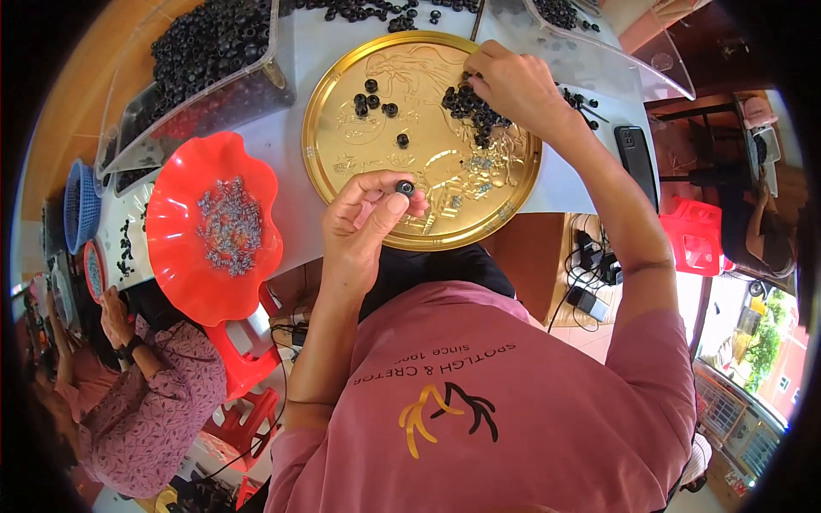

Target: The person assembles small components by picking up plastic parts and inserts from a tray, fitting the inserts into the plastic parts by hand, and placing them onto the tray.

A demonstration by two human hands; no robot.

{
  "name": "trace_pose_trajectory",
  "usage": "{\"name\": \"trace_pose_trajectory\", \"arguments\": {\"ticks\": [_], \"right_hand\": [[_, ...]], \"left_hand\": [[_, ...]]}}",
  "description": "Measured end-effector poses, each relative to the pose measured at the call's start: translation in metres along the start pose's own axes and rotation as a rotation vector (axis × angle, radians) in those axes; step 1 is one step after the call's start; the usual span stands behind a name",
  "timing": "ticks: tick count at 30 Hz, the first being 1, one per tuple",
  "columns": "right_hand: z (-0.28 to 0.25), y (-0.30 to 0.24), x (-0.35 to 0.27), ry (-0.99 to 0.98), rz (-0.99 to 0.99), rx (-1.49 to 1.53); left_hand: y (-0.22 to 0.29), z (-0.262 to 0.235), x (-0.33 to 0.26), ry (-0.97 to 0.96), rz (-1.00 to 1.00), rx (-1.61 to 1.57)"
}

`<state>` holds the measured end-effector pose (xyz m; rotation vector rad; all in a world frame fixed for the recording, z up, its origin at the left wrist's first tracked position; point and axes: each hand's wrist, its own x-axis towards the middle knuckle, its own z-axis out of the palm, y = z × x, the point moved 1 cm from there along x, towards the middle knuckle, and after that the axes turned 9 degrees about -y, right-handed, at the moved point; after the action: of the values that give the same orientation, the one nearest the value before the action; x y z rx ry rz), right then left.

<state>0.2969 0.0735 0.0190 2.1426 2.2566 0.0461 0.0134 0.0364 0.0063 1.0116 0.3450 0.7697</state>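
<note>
My left hand (363, 218) is raised over the near rim of a round golden tray (315, 154), pinching a small round black part (405, 187) between thumb and fingers. At the tray's far right, my right hand (523, 92) has its fingers closed over a pile of similar black parts (463, 103); what its fingertips grip is mostly hidden. A small group of black parts (373, 101) lies on the tray's left side, and a single one (402, 140) sits near the middle. Small silvery pieces (481, 162) are scattered on the tray's right side.
A red scalloped bowl (175, 244) of small silvery metal pieces stands left of the tray. Behind it, a clear bin (248, 94) is heaped with black parts. A black phone (634, 154) lies at the right table edge. Another person (158, 393) sits at the left.
</note>
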Motion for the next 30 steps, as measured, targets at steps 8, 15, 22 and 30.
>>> {"name": "trace_pose_trajectory", "arguments": {"ticks": [8,15,22,30], "right_hand": [[-0.029,-0.031,-0.016,-0.107,0.064,1.140],[-0.041,-0.072,-0.040,-0.209,-0.011,1.498],[-0.028,-0.097,-0.051,0.008,0.034,1.501],[-0.021,-0.109,-0.057,0.119,0.029,1.596]], "left_hand": [[0.001,0.002,0.015,0.041,0.083,-0.001],[0.003,0.011,0.025,0.012,0.261,0.045],[-0.001,0.008,0.019,0.030,0.310,0.219],[0.000,0.012,0.011,0.053,0.332,0.246]]}}
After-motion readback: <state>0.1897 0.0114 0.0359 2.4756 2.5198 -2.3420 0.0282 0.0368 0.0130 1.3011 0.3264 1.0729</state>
